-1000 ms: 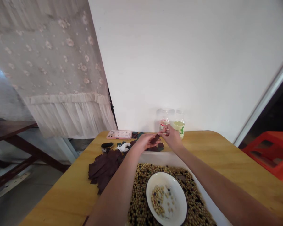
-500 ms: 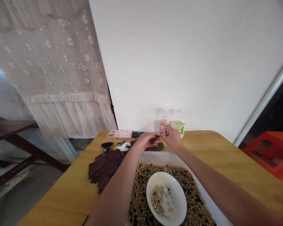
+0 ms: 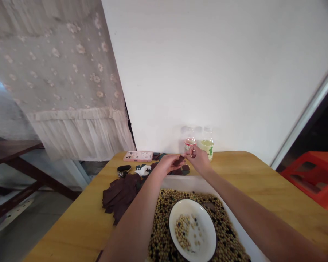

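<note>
Past the far edge of a white tray, my left hand holds a small dark maroon cloth piece. My right hand meets it there, its fingers pinched at the cloth's upper edge; anything tiny between the fingertips is too small to make out. Mixed tan and dark beads fill the tray. On them rests a white bowl with some loose beads inside. A heap of maroon cloth pieces lies left of my left forearm.
Behind my hands stand a jar with a red-rimmed label and a jar with a green label. A pink phone, a black key fob and white crumpled material lie at the back left. A red stool stands right.
</note>
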Tool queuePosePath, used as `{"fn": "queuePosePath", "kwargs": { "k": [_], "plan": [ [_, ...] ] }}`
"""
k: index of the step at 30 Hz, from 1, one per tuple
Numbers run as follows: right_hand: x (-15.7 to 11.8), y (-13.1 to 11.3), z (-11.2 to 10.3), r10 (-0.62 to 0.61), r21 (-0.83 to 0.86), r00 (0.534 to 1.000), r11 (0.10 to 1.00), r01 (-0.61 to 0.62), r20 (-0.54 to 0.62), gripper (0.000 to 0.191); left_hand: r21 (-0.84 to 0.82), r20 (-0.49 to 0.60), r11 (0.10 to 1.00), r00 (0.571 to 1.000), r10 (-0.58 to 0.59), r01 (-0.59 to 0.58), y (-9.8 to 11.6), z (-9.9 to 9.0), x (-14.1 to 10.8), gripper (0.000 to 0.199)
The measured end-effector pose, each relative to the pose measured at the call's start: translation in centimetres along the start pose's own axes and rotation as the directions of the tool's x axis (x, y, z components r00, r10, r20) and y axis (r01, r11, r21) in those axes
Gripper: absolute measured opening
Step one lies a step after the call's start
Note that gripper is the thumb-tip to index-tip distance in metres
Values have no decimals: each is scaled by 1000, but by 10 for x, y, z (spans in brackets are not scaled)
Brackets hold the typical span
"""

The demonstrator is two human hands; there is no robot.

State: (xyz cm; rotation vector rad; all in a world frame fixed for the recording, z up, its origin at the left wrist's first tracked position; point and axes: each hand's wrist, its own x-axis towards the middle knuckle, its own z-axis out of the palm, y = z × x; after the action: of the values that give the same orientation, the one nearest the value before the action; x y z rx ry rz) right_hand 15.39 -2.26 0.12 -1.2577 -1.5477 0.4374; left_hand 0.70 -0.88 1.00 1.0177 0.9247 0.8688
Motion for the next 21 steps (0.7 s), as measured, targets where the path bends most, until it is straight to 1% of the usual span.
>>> {"fn": "queuePosePath", "kwargs": {
  "k": [3,8,12,14,19,21],
  "plan": [
    [0,1,0,-4,-21,1000,1000,4,-1,25,-18,-10,999,999,31,-31,0,0,0,11],
    [0,1,0,1,6,1000,1000,-1,7,25,9,17,1000,1000,-7,6,-1,-1,2,11],
    [0,1,1,-5,14,1000,1000,4,9,25,-52,-57,999,998,11,-14,-2,-3,5,9],
    [0,1,1,-11,11,1000,1000,11,16,24,-73,-77,997,997,15,-21,-3,-3,5,10],
    [0,0,1,-14,-32,1000,999,14,20,22,-66,-59,998,998,16,-20,-2,-2,4,10],
    [-1,-1,1,-21,-37,999,999,22,40,21,-65,-45,997,999,26,-29,-2,-2,3,11]
  ]
}}
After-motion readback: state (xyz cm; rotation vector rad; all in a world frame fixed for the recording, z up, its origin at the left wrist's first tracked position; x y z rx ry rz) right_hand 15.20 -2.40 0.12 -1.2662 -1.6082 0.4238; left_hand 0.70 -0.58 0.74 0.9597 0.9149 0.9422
